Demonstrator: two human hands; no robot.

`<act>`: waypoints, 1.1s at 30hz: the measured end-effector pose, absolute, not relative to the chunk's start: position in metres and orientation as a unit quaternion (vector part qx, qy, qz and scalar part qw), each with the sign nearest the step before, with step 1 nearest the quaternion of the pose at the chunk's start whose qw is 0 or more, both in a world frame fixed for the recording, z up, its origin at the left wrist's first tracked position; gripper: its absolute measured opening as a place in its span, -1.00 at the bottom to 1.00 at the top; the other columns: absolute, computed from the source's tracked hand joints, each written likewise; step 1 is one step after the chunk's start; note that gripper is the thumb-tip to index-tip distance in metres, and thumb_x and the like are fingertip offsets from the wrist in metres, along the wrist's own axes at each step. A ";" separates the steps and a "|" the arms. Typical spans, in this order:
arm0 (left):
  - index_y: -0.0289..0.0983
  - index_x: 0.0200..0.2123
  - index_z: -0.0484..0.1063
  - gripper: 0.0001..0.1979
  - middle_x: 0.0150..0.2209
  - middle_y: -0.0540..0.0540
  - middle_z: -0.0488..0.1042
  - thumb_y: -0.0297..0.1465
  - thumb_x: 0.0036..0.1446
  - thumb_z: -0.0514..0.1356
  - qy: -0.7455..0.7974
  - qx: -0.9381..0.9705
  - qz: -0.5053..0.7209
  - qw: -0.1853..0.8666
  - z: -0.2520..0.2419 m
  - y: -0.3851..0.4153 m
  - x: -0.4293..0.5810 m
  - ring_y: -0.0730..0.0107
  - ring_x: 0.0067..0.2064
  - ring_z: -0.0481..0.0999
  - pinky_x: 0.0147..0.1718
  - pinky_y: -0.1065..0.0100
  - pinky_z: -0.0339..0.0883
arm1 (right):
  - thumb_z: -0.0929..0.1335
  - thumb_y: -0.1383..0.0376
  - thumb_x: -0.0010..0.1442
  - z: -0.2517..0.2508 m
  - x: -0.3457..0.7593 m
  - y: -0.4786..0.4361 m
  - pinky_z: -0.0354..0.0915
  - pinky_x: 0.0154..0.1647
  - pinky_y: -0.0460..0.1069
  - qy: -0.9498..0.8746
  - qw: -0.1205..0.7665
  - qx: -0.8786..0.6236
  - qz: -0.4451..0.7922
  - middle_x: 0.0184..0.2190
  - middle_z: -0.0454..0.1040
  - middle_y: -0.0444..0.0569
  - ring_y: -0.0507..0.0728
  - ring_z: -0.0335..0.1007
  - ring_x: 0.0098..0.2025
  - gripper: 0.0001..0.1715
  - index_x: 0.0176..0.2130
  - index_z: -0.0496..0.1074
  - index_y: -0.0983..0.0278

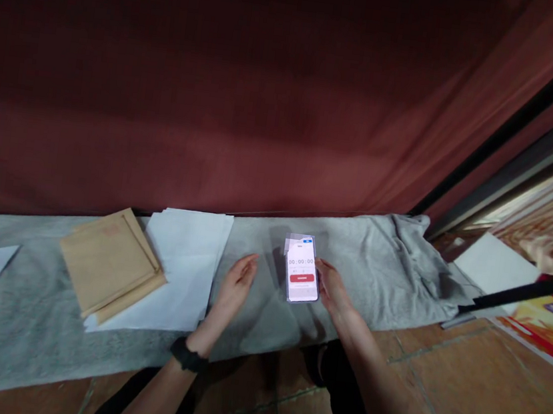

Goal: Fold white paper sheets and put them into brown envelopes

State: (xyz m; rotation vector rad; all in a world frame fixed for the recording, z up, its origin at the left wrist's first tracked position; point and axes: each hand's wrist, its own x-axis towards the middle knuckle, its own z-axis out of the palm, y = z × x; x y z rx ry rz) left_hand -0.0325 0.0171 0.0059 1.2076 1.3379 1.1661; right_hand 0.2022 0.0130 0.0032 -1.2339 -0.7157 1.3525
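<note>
A dark red wall [207,111], dimly lit towards its top, rises behind a long grey cloth [366,251] above brown floor tiles [492,374].

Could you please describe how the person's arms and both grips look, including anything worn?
The left grip and right grip are bare, without gloves. No sleeve shows on the left forearm or right forearm. A dark, uneven-edged band circles the left wrist; I cannot tell whether it is a watch.

Left hand [238,279] has free cloth [264,293] rightward until the phone [300,289] blocks
</note>
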 end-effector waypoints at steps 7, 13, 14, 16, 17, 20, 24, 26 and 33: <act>-0.29 0.15 0.49 -0.52 0.14 -0.30 0.52 -0.21 0.32 0.02 0.658 0.676 0.302 0.137 0.023 0.028 -0.097 -0.05 0.20 0.44 0.27 -0.02 0.25 | 0.47 0.01 0.03 0.011 0.251 0.021 0.45 -0.32 0.12 -0.244 0.578 -0.558 0.544 -0.44 0.65 0.01 0.33 0.63 -0.28 -0.69 -0.38 0.49 0.17; -0.55 0.38 0.19 -0.30 0.38 -0.56 0.22 -0.16 0.38 -0.05 0.752 0.654 0.085 0.013 0.023 0.023 -0.116 -0.37 0.43 0.11 0.31 -0.27 0.08 | 0.49 -0.01 0.03 0.013 0.272 0.020 0.38 -0.42 0.03 -0.249 0.600 -0.557 0.517 -0.50 0.63 -0.06 0.21 0.58 -0.44 -0.65 -0.38 0.48 0.21; -0.57 0.39 0.17 -0.28 0.38 -0.57 0.21 -0.15 0.38 -0.05 0.756 0.652 0.064 0.011 0.022 0.022 -0.118 -0.37 0.43 0.13 0.31 -0.26 0.08 | 0.49 -0.01 0.02 0.013 0.273 0.020 0.39 -0.42 0.03 -0.248 0.605 -0.553 0.516 -0.50 0.63 -0.06 0.22 0.59 -0.43 -0.64 -0.38 0.48 0.21; -0.60 0.38 0.18 -0.27 0.37 -0.58 0.25 -0.13 0.37 -0.04 0.758 0.651 0.032 0.008 0.020 0.023 -0.120 -0.35 0.40 0.20 0.31 -0.22 0.10 | 0.50 -0.02 0.01 0.013 0.275 0.020 0.41 -0.40 0.05 -0.246 0.612 -0.549 0.513 -0.51 0.63 -0.05 0.25 0.61 -0.39 -0.63 -0.38 0.47 0.20; -0.60 0.36 0.20 -0.27 0.36 -0.57 0.27 -0.13 0.37 -0.04 0.757 0.653 0.019 0.008 0.020 0.024 -0.120 -0.34 0.38 0.24 0.30 -0.20 0.12 | 0.50 -0.03 0.01 0.013 0.275 0.019 0.42 -0.38 0.06 -0.246 0.614 -0.548 0.513 -0.51 0.63 -0.05 0.26 0.61 -0.37 -0.62 -0.38 0.46 0.20; -0.57 0.31 0.28 -0.32 0.32 -0.55 0.33 -0.14 0.39 -0.08 0.751 0.660 -0.011 0.006 0.021 0.024 -0.119 -0.30 0.32 0.33 0.24 -0.15 0.22 | 0.49 -0.04 0.01 0.013 0.274 0.018 0.42 -0.38 0.06 -0.247 0.616 -0.545 0.513 -0.50 0.63 -0.04 0.28 0.63 -0.33 -0.61 -0.37 0.46 0.20; -0.51 0.26 0.34 -0.36 0.27 -0.55 0.38 -0.14 0.42 -0.14 0.740 0.672 -0.027 -0.015 0.024 0.023 -0.117 -0.27 0.27 0.40 0.14 -0.07 0.34 | 0.49 -0.03 0.02 0.013 0.272 0.019 0.40 -0.40 0.05 -0.246 0.616 -0.545 0.512 -0.49 0.63 -0.04 0.27 0.62 -0.34 -0.62 -0.38 0.46 0.20; -0.50 0.24 0.36 -0.38 0.25 -0.56 0.40 -0.14 0.42 -0.13 0.737 0.675 -0.030 -0.018 0.025 0.023 -0.116 -0.27 0.24 0.42 0.10 -0.07 0.36 | 0.49 -0.04 0.02 0.012 0.271 0.020 0.39 -0.39 0.05 -0.246 0.619 -0.548 0.506 -0.49 0.63 -0.05 0.26 0.62 -0.35 -0.61 -0.37 0.46 0.20; -0.53 0.18 0.41 -0.40 0.16 -0.53 0.45 -0.13 0.40 -0.05 0.736 0.676 -0.041 -0.009 0.029 0.025 -0.114 -0.28 0.19 0.46 0.05 -0.05 0.38 | 0.50 0.04 0.04 0.013 0.268 0.021 0.39 -0.41 0.03 -0.232 0.624 -0.544 0.511 -0.46 0.64 -0.06 0.22 0.59 -0.41 -0.68 -0.35 0.50 0.22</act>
